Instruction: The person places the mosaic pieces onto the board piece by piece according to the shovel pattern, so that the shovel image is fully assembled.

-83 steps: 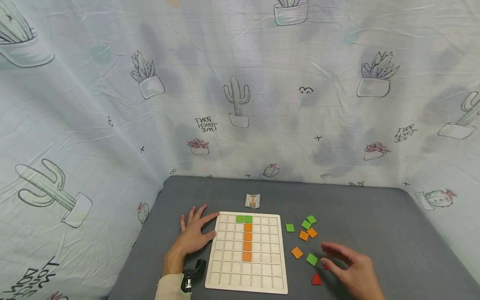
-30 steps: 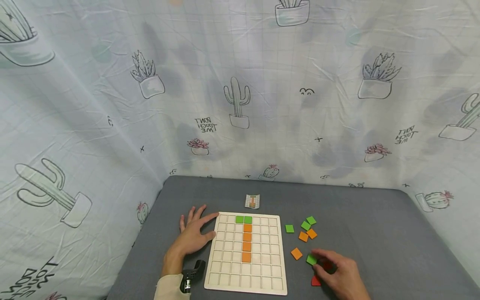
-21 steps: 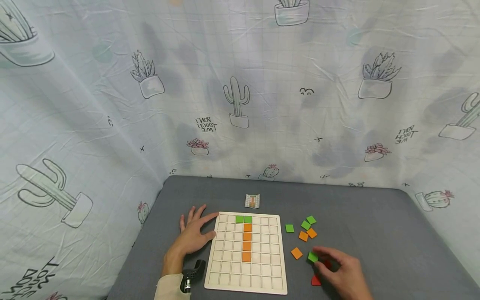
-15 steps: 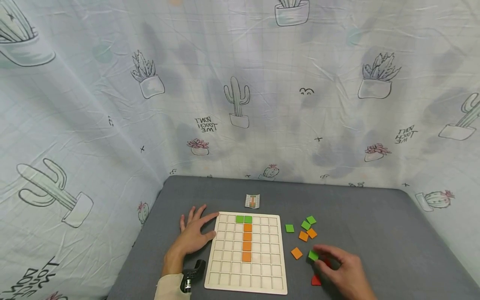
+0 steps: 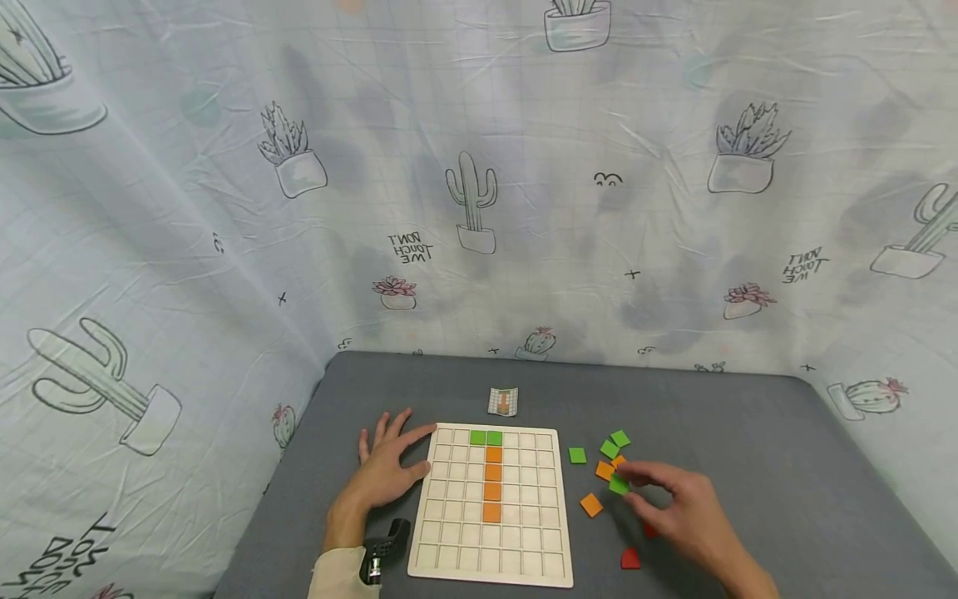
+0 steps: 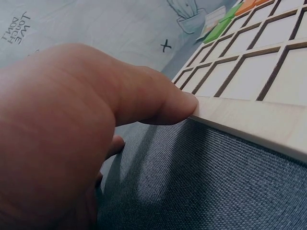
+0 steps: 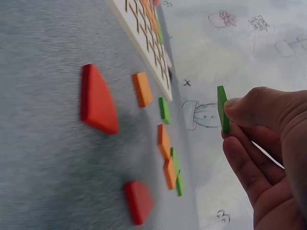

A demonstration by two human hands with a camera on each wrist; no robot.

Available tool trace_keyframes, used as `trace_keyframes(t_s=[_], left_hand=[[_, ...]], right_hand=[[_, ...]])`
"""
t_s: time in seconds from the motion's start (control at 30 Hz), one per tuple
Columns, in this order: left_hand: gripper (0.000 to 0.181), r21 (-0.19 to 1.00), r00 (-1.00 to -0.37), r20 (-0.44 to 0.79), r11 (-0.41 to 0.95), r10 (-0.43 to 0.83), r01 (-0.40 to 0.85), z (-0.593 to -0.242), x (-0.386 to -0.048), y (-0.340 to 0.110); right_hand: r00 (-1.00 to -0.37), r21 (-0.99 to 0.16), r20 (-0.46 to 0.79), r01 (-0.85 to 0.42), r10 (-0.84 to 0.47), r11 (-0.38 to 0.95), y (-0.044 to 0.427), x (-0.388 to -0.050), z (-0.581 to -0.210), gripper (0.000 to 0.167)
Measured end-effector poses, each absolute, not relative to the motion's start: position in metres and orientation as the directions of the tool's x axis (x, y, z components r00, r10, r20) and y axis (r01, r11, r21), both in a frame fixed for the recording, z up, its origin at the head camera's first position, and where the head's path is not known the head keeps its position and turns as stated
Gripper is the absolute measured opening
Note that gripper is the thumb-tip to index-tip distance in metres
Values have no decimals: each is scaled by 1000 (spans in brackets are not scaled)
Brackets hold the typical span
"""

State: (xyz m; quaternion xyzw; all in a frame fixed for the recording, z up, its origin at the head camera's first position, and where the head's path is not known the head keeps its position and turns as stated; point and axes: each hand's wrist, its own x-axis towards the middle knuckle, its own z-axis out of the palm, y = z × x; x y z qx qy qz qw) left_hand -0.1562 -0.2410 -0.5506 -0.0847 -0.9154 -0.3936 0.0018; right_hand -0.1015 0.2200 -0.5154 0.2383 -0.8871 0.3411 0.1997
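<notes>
Between thumb and fingers, my right hand [image 5: 677,503] pinches a green square tile [image 7: 223,109], held above the table right of the board. A wooden grid board [image 5: 456,532] lies flat in front of me. Two green tiles [image 5: 486,438] sit side by side in its far row, and a column of orange tiles [image 5: 493,472] runs down from the right one. My left hand [image 5: 385,474] rests at the board's left side; its thumb [image 6: 168,103] touches the edge in the left wrist view, with fingers spread.
Loose orange tiles [image 5: 591,505] and green tiles [image 5: 577,455] lie right of the board. Two red pieces [image 5: 630,558], with one curved side, are nearer the front. A small pattern card [image 5: 503,402] lies beyond the board. A patterned cloth [image 5: 554,208] hangs behind the grey table.
My right hand took hold of the green tile that lay by the red pieces, lifted it, and moved it away from me, over the orange tiles. The left hand stayed put.
</notes>
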Motion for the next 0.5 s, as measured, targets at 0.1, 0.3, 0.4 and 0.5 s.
trace_keyframes(t_s=[0.1, 0.3, 0.4, 0.5], left_hand=[[60, 710, -988, 29, 693, 153, 128, -550, -157, -241], [60, 697, -987, -3, 708, 160, 112, -548, -158, -242], [60, 698, -987, -1, 707, 160, 114, -548, -157, -242], [60, 693, -988, -1, 712, 157, 113, -549, -158, -242]], right_hand=[[-806, -509, 504, -567, -309, 648, 216, -108, -510, 49], [-796, -506, 490, -592, -355, 627, 209, -121, -504, 46], [-798, -508, 474, -594, -373, 624, 204, -127, -502, 45], [-798, -511, 456, -597, -394, 618, 197, -133, -499, 42]])
